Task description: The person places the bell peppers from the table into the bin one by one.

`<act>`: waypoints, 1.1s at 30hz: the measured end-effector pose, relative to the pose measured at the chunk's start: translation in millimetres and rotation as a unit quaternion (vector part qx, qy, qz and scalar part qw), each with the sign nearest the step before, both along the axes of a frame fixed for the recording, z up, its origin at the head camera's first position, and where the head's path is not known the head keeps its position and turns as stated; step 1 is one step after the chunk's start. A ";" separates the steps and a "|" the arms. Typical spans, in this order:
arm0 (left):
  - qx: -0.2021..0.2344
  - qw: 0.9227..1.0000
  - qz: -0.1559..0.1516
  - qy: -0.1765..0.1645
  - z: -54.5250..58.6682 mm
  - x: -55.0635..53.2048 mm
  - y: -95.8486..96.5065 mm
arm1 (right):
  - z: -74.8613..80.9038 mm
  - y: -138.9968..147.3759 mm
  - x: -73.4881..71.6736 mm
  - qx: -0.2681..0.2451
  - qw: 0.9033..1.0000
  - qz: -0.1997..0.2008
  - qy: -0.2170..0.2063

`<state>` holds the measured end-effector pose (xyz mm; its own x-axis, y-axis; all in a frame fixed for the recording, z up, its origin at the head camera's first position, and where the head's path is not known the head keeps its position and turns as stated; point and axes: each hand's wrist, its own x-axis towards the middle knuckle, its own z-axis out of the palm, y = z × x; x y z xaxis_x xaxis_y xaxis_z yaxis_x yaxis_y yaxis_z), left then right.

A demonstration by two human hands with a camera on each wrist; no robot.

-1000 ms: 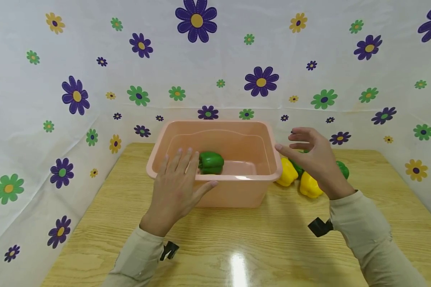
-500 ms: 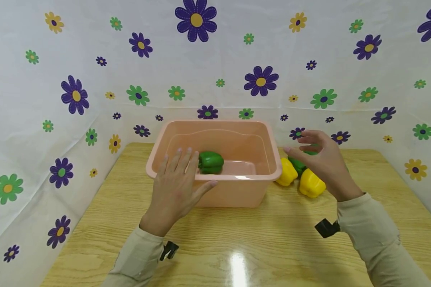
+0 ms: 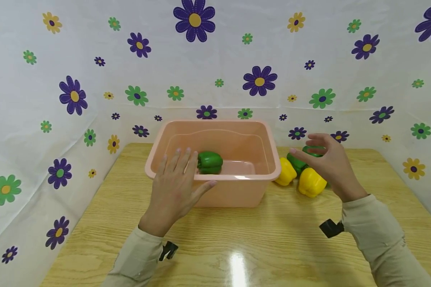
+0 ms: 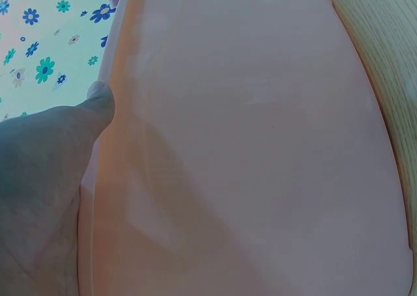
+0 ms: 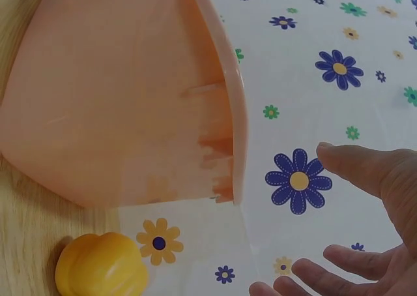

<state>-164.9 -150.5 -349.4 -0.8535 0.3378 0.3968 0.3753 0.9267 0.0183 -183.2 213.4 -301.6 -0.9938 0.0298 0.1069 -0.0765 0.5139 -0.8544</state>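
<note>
While your right grip (image 3: 327,167) hangs wide, holding nothing, near the front yellow pepper (image 3: 311,183) on the tabletop (image 3: 219,233) right of the tub (image 3: 233,193), your left grip (image 3: 173,193) rests straight-fingered on its near rim (image 3: 244,177). Pepper's probably light, firm, slick, bruisable; hold round widest sides.

pink bin (image 3: 233,193): upright | grn pepper (image 3: 210,162): inside | ylw/grn peppers (image 3: 311,182): bin's R

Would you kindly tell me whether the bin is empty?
Not empty: in the head view, a green pepper shows inside the bin.
</note>
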 end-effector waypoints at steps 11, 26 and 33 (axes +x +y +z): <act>-0.003 1.000 -0.001 0.007 -1.3 -0.6 -0.4 | -5.8 8.3 -0.1 0.008 1.000 -0.008 -0.009; -0.003 1.000 -0.001 0.007 -1.4 -0.6 -0.9 | -12.0 16.8 -4.9 0.027 0.999 -0.018 -0.035; -0.004 1.000 0.001 0.002 -0.3 -0.3 -0.5 | -17.1 21.6 -8.5 0.031 0.998 -0.016 -0.049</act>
